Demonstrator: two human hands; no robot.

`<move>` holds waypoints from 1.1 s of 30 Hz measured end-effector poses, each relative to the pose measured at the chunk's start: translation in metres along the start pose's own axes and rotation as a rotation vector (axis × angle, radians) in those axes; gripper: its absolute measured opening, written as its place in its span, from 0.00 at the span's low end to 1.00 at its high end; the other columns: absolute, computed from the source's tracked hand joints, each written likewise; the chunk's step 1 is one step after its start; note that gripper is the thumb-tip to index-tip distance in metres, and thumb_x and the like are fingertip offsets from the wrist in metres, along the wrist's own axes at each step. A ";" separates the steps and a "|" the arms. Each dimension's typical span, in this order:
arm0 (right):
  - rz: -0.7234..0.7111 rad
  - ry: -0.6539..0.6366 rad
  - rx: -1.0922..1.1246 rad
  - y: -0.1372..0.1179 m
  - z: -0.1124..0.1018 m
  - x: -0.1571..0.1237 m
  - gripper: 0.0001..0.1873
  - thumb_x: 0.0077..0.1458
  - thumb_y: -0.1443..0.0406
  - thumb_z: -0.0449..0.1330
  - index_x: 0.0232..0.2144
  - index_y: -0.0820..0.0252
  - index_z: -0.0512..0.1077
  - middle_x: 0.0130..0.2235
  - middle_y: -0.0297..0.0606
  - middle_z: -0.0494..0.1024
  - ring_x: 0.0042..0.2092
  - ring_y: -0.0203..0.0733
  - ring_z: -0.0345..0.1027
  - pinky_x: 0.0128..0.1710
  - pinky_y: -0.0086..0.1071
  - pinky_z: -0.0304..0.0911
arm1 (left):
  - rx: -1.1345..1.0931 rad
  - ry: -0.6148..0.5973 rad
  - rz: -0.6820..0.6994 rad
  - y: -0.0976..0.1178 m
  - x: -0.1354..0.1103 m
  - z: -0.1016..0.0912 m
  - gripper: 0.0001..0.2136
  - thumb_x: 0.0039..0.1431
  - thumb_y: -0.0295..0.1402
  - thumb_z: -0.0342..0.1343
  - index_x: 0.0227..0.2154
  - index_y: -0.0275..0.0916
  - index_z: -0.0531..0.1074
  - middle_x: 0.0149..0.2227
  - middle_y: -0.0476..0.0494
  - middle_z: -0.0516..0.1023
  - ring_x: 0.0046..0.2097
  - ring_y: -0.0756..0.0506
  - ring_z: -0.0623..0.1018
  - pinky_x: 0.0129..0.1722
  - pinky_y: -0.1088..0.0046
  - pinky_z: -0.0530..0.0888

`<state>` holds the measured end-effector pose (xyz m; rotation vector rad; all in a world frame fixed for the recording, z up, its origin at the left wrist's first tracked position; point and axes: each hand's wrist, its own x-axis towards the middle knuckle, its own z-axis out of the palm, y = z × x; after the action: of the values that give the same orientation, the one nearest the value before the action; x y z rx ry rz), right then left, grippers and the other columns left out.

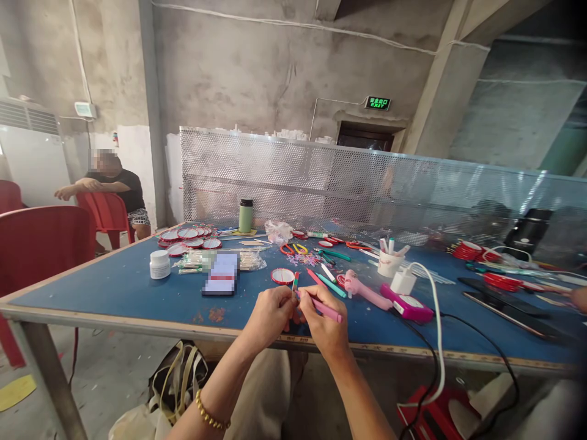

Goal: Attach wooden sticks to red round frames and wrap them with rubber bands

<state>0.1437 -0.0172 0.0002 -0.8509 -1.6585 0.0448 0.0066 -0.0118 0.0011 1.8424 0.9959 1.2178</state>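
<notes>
My left hand (270, 313) is closed around a small flat stick-shaped piece with coloured stripes (296, 282), held upright near the front edge of the blue table (114, 287). My right hand (321, 321) grips a pink pen (328, 310) like a writing tool, its tip meeting the piece in my left hand. Just beyond my hands lie a red-rimmed round disc (282, 276) and several loose pink and green pens (331, 284).
A white jar (159, 264), bundled sticks (250, 261), stacked red-rimmed discs (190, 237), a green bottle (245, 216), scissors (293, 249), a white cup of pens (389, 260) and a pink device with white cable (406, 304) crowd the table. A person sits far left on a red chair (107, 211).
</notes>
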 end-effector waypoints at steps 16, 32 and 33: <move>0.011 0.022 -0.025 0.002 -0.001 -0.001 0.10 0.61 0.63 0.56 0.29 0.57 0.72 0.22 0.32 0.75 0.21 0.36 0.70 0.22 0.28 0.64 | -0.013 -0.009 -0.005 -0.003 0.000 0.000 0.14 0.60 0.37 0.47 0.22 0.38 0.68 0.22 0.49 0.75 0.19 0.52 0.70 0.21 0.79 0.64; 0.007 0.015 -0.003 0.000 -0.001 0.000 0.09 0.61 0.65 0.56 0.28 0.58 0.72 0.21 0.30 0.73 0.19 0.34 0.67 0.22 0.27 0.62 | -0.026 -0.008 0.000 -0.001 0.000 -0.001 0.14 0.60 0.36 0.47 0.21 0.38 0.68 0.22 0.49 0.76 0.19 0.52 0.70 0.21 0.79 0.64; 0.006 0.019 -0.007 0.000 -0.001 0.000 0.09 0.61 0.65 0.56 0.29 0.59 0.72 0.21 0.30 0.73 0.20 0.34 0.68 0.22 0.27 0.62 | -0.027 -0.008 -0.001 -0.001 0.000 -0.001 0.14 0.60 0.36 0.47 0.21 0.38 0.68 0.22 0.48 0.76 0.19 0.52 0.70 0.21 0.78 0.64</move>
<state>0.1448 -0.0176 0.0005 -0.8591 -1.6395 0.0348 0.0059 -0.0110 0.0008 1.8238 0.9712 1.2172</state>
